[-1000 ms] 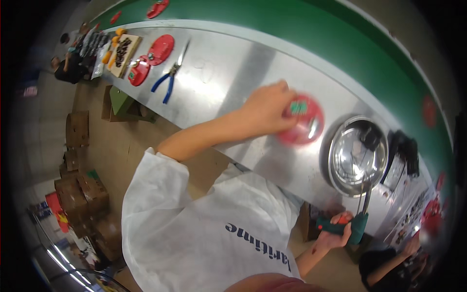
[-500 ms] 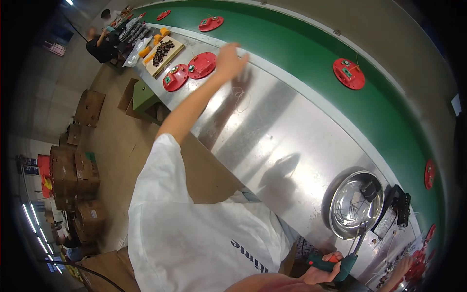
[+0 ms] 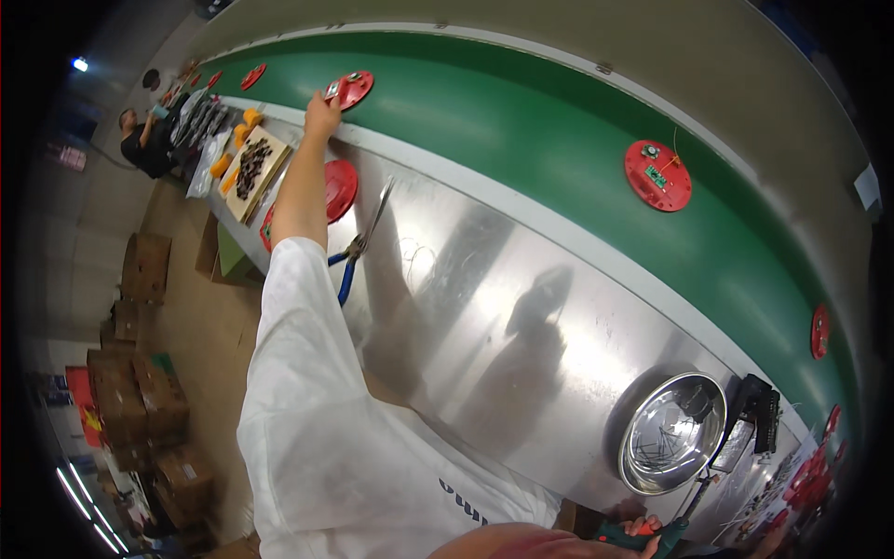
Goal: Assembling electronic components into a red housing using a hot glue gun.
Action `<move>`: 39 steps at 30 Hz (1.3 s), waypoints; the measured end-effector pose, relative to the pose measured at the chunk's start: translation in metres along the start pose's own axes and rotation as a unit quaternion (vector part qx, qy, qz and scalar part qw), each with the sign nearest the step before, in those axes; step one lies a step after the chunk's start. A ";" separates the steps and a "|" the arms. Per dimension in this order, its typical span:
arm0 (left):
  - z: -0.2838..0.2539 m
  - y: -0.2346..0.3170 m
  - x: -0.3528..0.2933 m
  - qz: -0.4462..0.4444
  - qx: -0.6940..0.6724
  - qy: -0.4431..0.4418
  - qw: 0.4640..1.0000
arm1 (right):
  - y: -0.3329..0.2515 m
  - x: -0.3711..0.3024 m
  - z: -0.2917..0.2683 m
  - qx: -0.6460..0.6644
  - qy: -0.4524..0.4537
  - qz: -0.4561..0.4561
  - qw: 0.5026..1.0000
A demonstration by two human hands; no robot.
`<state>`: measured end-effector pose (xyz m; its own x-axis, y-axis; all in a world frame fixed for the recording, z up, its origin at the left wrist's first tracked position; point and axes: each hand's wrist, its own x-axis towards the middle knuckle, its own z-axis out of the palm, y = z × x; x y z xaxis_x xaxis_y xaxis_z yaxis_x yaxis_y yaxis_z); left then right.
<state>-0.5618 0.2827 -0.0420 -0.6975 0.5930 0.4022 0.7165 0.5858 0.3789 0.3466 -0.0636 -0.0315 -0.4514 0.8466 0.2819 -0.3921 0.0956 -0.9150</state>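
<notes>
My left arm reaches over the metal table to the green belt. My left hand has its fingers closed on the near edge of a red disc carrying small circuit parts. Beneath and beside my forearm lie another red disc, a mostly hidden one, and blue-handled long-nose pliers. At the lower right, my right hand grips a green pistol-shaped power tool with a red trigger and a thin dark shaft. Its tip is near the steel bowl, which contains thin metal pieces.
More red discs, including one near the middle, lie along the green belt. A wooden tray of small dark parts stands at the far left beside orange pieces. Black parts sit right of the bowl. Cartons stand on the floor.
My left hand has moved from above the table to the belt and closed on a red disc there. The pliers have come into sight. The view has shifted; my right hand still grips the tool.
</notes>
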 end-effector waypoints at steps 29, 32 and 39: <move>-0.164 0.309 -0.429 0.581 -0.251 -0.482 0.606 | 0.001 0.018 0.063 0.244 0.496 -0.028 0.833; -0.180 0.345 -0.454 0.554 -0.323 -0.479 0.600 | 0.000 0.015 0.062 0.234 0.490 -0.023 0.839; -0.183 0.401 -0.524 0.705 -0.182 -0.395 0.560 | 0.001 0.009 0.055 0.244 0.470 -0.030 0.848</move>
<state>0.0929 0.1053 0.0517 0.8806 0.4676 0.0763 0.4150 -0.8390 0.3519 0.2982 -0.0848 -0.0140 0.3289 0.9134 -0.2400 -0.7798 0.1193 -0.6146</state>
